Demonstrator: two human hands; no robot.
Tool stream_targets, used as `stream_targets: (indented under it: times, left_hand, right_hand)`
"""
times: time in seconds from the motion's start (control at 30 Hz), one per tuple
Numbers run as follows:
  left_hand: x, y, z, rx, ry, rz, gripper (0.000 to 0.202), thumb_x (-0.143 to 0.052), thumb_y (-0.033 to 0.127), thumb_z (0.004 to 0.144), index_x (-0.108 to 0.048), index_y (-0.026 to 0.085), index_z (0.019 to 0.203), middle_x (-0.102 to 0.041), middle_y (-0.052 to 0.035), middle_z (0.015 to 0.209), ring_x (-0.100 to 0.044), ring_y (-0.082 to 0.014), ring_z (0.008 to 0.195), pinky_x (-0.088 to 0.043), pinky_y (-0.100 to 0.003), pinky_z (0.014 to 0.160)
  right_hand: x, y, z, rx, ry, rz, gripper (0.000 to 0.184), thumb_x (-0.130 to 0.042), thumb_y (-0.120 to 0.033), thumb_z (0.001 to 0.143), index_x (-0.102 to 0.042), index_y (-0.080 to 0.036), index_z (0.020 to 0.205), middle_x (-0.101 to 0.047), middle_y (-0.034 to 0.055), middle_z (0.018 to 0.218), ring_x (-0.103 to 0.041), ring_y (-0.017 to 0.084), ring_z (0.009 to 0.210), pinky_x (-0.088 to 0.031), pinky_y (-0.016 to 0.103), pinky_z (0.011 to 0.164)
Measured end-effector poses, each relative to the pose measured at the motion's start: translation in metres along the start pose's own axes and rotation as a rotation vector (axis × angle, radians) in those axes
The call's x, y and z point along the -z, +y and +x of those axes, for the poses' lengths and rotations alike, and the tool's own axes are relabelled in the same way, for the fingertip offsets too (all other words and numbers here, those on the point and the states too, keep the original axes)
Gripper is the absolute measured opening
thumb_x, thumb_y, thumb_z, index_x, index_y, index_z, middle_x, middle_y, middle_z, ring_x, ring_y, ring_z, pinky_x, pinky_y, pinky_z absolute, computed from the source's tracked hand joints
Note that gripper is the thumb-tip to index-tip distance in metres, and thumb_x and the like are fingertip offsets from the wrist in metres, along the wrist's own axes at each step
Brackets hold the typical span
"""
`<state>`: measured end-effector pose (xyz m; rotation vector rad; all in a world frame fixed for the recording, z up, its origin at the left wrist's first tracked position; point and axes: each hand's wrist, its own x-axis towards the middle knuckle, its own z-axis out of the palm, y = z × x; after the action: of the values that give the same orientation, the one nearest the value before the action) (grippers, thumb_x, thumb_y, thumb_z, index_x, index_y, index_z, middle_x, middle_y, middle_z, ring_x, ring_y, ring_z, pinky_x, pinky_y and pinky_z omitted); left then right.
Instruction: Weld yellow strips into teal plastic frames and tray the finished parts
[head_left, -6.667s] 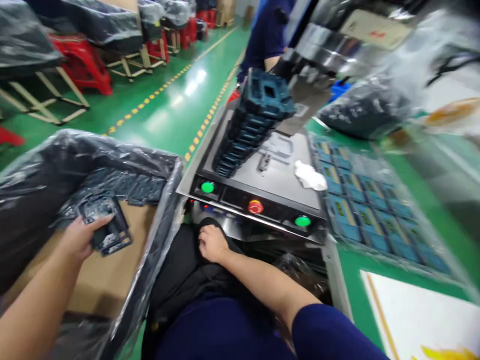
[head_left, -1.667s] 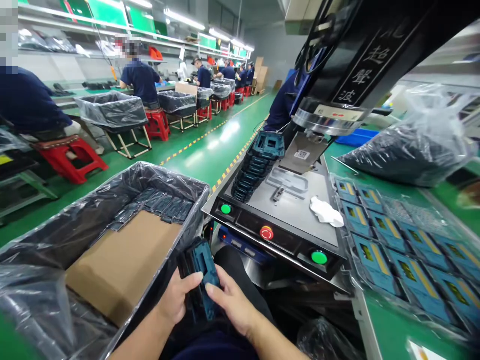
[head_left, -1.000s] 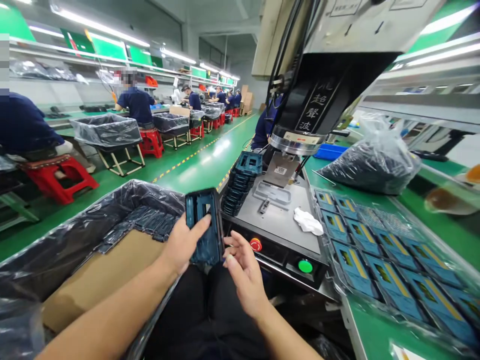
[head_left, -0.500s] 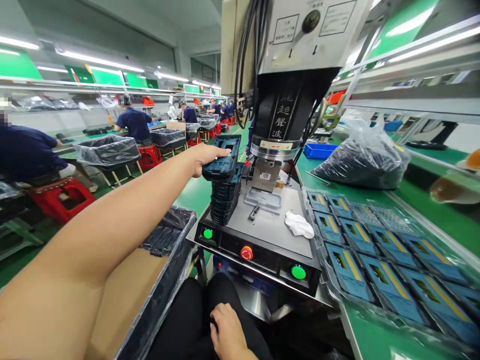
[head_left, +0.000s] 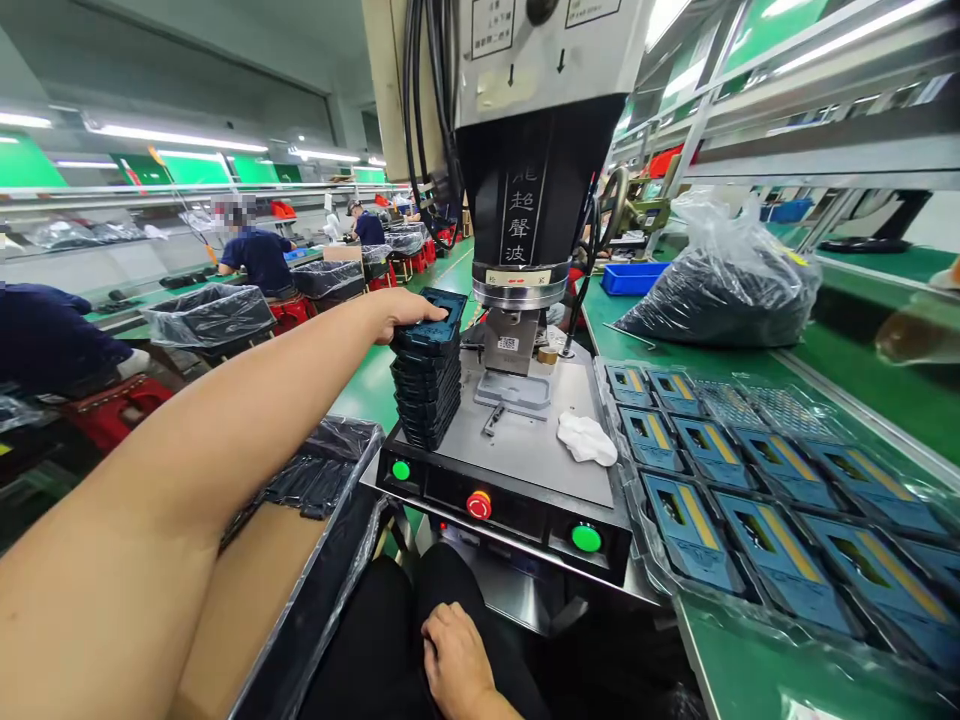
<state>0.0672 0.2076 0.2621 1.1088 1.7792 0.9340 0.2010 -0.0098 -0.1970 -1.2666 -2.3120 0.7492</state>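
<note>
My left hand [head_left: 401,312] reaches far forward and grips the top dark teal plastic frame [head_left: 432,333] of a tall stack of frames [head_left: 427,395]. The stack stands on the left side of the metal work plate [head_left: 525,455] of a welding machine. My right hand [head_left: 457,665] rests low on my lap with fingers curled and nothing visible in it. The machine's black head [head_left: 525,200] hangs over a small fixture [head_left: 514,390] on the plate.
A white cloth [head_left: 587,440] lies on the plate. Green buttons [head_left: 586,538] and a red button [head_left: 478,505] line the front panel. A clear tray of blue parts [head_left: 750,500] lies to the right, a plastic-lined carton [head_left: 315,490] to the left. Other people sit at benches far left.
My left hand has lowered the frame it carried onto the top of the stack. The view has tilted up and shifted slightly. My right hand stays on my lap.
</note>
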Motion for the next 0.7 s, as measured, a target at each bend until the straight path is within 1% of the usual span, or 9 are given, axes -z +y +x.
stream_targets:
  times: [0.13, 0.27, 0.47, 0.6, 0.7]
  left_hand:
    - [-0.0032, -0.0017, 0.0035, -0.018, 0.043, 0.051, 0.016, -0.082, 0.020, 0.064, -0.065, 0.017, 0.066, -0.068, -0.0098, 0.061, -0.070, -0.0297, 0.074, -0.054, -0.043, 0.073]
    - [-0.0035, -0.0020, 0.0057, -0.049, 0.101, 0.144, 0.016, -0.079, 0.022, 0.067, -0.065, 0.016, 0.068, -0.067, -0.0086, 0.060, -0.070, -0.0285, 0.075, -0.054, -0.042, 0.074]
    - [-0.0014, -0.0048, 0.0031, -0.106, 0.148, 0.178, 0.023, -0.085, 0.018, 0.057, -0.063, 0.016, 0.062, -0.066, -0.0084, 0.059, -0.070, -0.0301, 0.080, -0.053, -0.040, 0.075]
    - [0.0004, -0.0070, -0.0001, -0.115, 0.112, 0.185, 0.022, -0.081, 0.025, 0.065, -0.062, 0.016, 0.059, -0.065, -0.0077, 0.059, -0.069, -0.0274, 0.076, -0.052, -0.037, 0.075]
    - [0.0038, -0.0096, -0.0002, -0.152, 0.139, 0.204, 0.024, -0.079, 0.031, 0.069, -0.062, 0.017, 0.061, -0.065, -0.0062, 0.061, -0.067, -0.0246, 0.073, -0.050, -0.037, 0.075]
  right_hand:
    - [0.0012, -0.0013, 0.0008, -0.001, -0.007, 0.004, 0.018, -0.054, -0.008, 0.080, -0.067, -0.021, 0.084, -0.066, 0.0046, 0.093, -0.056, 0.021, 0.090, -0.042, 0.034, 0.091]
    - [0.0011, -0.0015, 0.0002, -0.002, -0.006, 0.001, 0.019, -0.054, -0.009, 0.080, -0.067, -0.021, 0.085, -0.066, 0.0049, 0.094, -0.055, 0.021, 0.090, -0.043, 0.034, 0.091]
    - [0.0036, -0.0043, 0.0003, -0.019, -0.031, -0.007, 0.020, -0.054, -0.008, 0.080, -0.068, -0.020, 0.086, -0.066, 0.0048, 0.095, -0.055, 0.022, 0.092, -0.042, 0.033, 0.091]
    - [0.0067, -0.0072, 0.0008, -0.040, -0.067, -0.025, 0.019, -0.053, -0.010, 0.081, -0.068, -0.021, 0.087, -0.066, 0.0049, 0.096, -0.055, 0.022, 0.094, -0.041, 0.034, 0.091]
    - [0.0087, -0.0087, 0.0006, -0.038, -0.083, -0.050, 0.019, -0.053, -0.012, 0.082, -0.068, -0.020, 0.089, -0.066, 0.0051, 0.098, -0.055, 0.022, 0.096, -0.040, 0.034, 0.093]
